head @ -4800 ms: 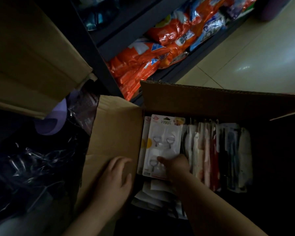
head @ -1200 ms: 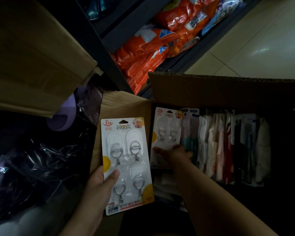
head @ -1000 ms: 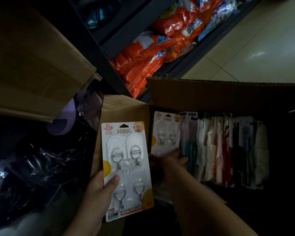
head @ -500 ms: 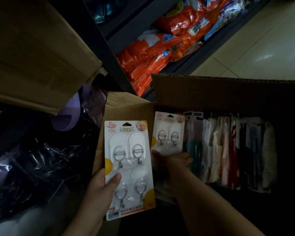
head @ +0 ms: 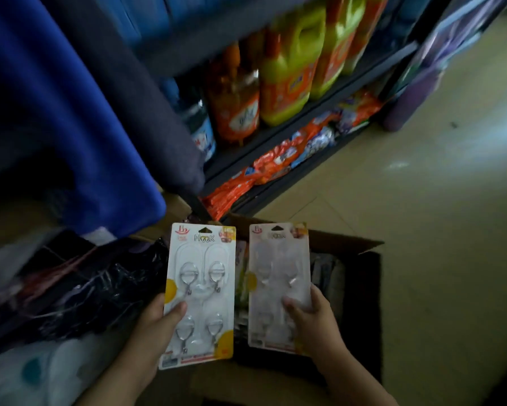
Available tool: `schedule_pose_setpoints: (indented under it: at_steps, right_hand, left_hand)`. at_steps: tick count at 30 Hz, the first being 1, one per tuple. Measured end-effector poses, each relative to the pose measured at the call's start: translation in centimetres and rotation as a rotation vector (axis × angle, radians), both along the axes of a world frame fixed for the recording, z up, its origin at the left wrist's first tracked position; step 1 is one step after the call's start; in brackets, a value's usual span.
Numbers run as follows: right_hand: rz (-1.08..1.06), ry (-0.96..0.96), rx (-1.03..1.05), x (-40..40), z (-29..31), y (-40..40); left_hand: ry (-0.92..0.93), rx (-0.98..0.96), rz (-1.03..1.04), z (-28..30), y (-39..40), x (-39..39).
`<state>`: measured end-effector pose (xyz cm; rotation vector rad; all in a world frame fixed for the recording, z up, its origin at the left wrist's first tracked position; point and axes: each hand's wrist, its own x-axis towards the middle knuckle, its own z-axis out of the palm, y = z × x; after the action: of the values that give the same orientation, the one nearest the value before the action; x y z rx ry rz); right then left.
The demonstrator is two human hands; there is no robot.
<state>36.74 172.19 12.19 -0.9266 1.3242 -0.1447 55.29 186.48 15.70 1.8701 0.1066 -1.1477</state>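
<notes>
My left hand grips a white blister card of clear adhesive hooks, thumb on its front, held upright above the left side of the open cardboard box. My right hand holds a second, matching hook card by its lower right, lifted over the box. More upright packets show in the dark box behind and between the two cards.
A dark shelf unit carries yellow and orange detergent bottles above and orange pouches below. Blue and grey fabric hangs at the upper left. Black plastic wrapping lies left of the box. Tiled floor spreads right.
My right hand has pulled the second hook card out of the box and raised it beside the first. The view has tilted upward, showing higher shelves.
</notes>
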Motion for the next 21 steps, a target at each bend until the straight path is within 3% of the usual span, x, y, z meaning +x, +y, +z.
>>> schedule_pose_setpoints:
  at_steps: [5, 10, 14, 21]
  right_hand:
    - [-0.006, -0.1, -0.004, -4.4, 14.8, -0.9]
    - [0.102, -0.233, -0.261, -5.5, 27.6, -1.0]
    - [0.176, -0.307, -0.337, -4.3, 33.3, -1.9]
    - [0.37, -0.493, -0.411, 1.1, 39.9, 0.0]
  left_hand:
    - [0.017, -0.115, 0.051, 13.1, -0.9, -1.6]
    - [-0.083, -0.202, 0.045, 24.7, 1.4, -2.3]
    - [-0.222, -0.306, 0.073, 30.4, 4.8, -1.6]
    - [-0.471, -0.395, 0.31, 36.9, 9.7, -0.7]
